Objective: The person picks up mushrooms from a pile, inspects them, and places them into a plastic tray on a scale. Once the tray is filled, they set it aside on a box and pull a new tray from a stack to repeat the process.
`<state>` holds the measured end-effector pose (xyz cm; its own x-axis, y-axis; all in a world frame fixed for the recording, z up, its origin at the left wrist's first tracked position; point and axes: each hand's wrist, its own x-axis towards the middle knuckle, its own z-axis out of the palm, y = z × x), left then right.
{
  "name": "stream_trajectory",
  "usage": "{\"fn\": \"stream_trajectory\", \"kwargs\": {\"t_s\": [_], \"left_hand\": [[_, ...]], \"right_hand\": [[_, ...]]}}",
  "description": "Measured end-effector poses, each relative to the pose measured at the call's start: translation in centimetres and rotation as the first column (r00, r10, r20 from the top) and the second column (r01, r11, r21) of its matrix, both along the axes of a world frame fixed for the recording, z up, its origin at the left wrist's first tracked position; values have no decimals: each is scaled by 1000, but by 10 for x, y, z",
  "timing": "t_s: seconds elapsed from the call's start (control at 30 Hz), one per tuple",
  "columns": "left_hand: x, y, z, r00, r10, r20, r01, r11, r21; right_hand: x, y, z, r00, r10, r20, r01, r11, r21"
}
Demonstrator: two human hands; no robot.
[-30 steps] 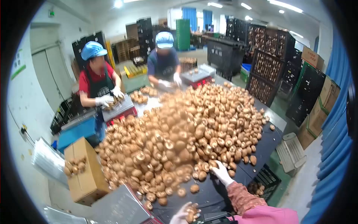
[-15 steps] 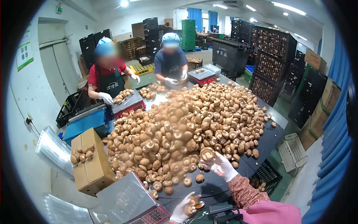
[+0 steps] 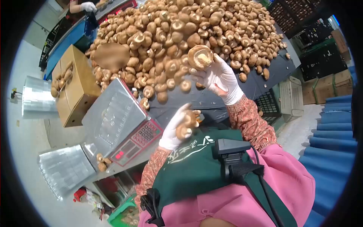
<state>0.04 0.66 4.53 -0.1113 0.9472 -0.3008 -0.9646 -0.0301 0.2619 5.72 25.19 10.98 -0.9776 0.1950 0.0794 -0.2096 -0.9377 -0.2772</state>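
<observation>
My right hand (image 3: 224, 80), in a white glove, grips a large shiitake mushroom (image 3: 200, 56), its gills and stem facing me. In front of my apron, my gloved left hand (image 3: 174, 129) is curled around shiitake mushrooms (image 3: 188, 120); at least two show, and the palm is partly hidden. A big pile of shiitake mushrooms (image 3: 151, 41) covers the dark table (image 3: 166, 109) beyond both hands. Left of my left hand stands a red-edged scale (image 3: 138, 142) with a clear plastic tray (image 3: 109, 117) on its plate.
A cardboard box (image 3: 81, 90) holding mushrooms is left of the scale. Stacked clear trays (image 3: 66, 170) lie at lower left, beside a few loose mushrooms (image 3: 101, 162). Crates (image 3: 268, 106) stand past the table's right edge. A co-worker's gloved hand (image 3: 89, 6) shows at upper left.
The view has tilted down, so the co-workers are mostly out of frame and my apron shows. Both hands still hold mushrooms; the right hand's mushroom now turns its underside more fully toward me.
</observation>
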Motion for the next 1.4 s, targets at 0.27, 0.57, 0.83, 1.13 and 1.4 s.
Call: {"fn": "stream_trajectory", "kwargs": {"t_s": [0.27, 0.57, 0.83, 1.13, 1.4], "left_hand": [[-1, -1, 6, 998, -43, -48, 40, 997, -62], [1, 3, 7, 992, -48, -116, 40, 997, -73], [-49, -37, 62, 845, 254, -471, -383, 902, -201], [-152, -75, 28, -224, -317, -922, -875, 482, 47], [-136, -61, 10, -311, -490, -815, -839, 543, -6]], "right_hand": [[9, -22, 3, 969, -76, 237, -7, 944, 331], [18, -22, -2, 957, -202, 209, 50, 822, 568], [124, 18, 5, 719, -505, 477, -357, 320, 878], [314, 100, -88, 270, -924, 271, -926, -172, 336], [253, 82, -91, 355, -931, -90, -776, -347, 527]]}}
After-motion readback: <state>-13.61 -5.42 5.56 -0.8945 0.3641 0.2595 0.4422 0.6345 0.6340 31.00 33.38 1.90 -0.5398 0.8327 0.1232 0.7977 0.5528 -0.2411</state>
